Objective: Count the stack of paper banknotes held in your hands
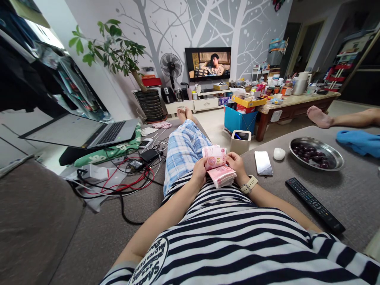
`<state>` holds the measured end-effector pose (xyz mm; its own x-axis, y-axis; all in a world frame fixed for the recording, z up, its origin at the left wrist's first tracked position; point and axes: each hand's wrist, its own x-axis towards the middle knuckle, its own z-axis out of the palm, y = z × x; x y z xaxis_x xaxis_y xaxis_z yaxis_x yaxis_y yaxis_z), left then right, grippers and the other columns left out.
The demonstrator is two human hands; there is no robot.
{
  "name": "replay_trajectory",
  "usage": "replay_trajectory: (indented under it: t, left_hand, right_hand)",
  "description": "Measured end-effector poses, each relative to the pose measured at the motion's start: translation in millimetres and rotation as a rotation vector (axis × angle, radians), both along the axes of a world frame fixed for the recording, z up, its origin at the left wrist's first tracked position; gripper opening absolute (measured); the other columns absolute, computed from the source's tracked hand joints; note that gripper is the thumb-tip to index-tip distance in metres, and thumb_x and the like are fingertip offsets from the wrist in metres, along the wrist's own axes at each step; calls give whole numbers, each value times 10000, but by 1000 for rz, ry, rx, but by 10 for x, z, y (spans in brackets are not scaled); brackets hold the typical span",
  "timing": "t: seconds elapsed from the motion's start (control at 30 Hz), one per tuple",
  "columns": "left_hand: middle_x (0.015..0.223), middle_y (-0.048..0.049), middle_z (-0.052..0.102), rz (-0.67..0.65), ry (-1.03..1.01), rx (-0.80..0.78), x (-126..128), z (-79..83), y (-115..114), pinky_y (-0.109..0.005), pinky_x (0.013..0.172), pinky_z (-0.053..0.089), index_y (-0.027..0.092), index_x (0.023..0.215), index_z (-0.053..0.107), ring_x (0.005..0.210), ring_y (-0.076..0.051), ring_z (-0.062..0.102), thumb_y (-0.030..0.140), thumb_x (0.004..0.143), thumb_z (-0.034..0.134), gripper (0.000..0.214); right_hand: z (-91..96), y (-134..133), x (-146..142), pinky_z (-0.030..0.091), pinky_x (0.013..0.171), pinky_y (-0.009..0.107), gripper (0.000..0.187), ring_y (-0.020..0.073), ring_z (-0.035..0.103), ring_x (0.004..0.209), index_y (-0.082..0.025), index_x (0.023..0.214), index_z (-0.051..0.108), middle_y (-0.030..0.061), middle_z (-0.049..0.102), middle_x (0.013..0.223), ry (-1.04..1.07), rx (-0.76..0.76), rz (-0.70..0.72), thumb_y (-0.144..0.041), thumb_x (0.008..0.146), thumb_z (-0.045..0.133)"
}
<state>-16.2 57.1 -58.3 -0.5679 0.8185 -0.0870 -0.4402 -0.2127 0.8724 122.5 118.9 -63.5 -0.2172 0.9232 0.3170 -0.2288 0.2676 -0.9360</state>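
Observation:
I lie back on a grey sofa [350, 194] in a striped shirt and blue plaid trousers. A thick stack of pink banknotes [221, 174] rests on my lap. My left hand [199, 171] grips the stack from the left, thumb on the top note. The fingers of my right hand [236, 161], which wears a pale wristwatch, pinch the upper notes, and these are bent upward.
Right of me on the sofa lie a phone [263, 162], a small white object [279, 153], a metal bowl of dark fruit [316, 153] and a black remote [314, 204]. Another person's bare foot [319, 116] rests beyond. A laptop [89, 133] and tangled cables [127, 178] sit left.

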Motion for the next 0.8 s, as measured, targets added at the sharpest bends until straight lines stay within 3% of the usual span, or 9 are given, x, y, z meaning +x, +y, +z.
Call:
replay_trajectory:
  t: [0.17,0.8]
  left_hand:
    - [746,-44,747,-15,-51,-26,-32,-23,26,-340,823,554,150,732,723,761,-201,688,325,675,759,187]
    - [731,-34,737,-36,-41,-21,-18,-10,25,-362,827,557,172,728,699,757,-213,689,346,664,776,201]
  right_hand:
    - [-6,-1,-13,426,618,325,429,174,466,629,-238,631,589,-9,563,618,24,-18,13,-623,687,771]
    - [25,-9,0,427,588,328,439,172,472,608,-238,656,607,-6,577,615,27,-3,29,-634,679,797]
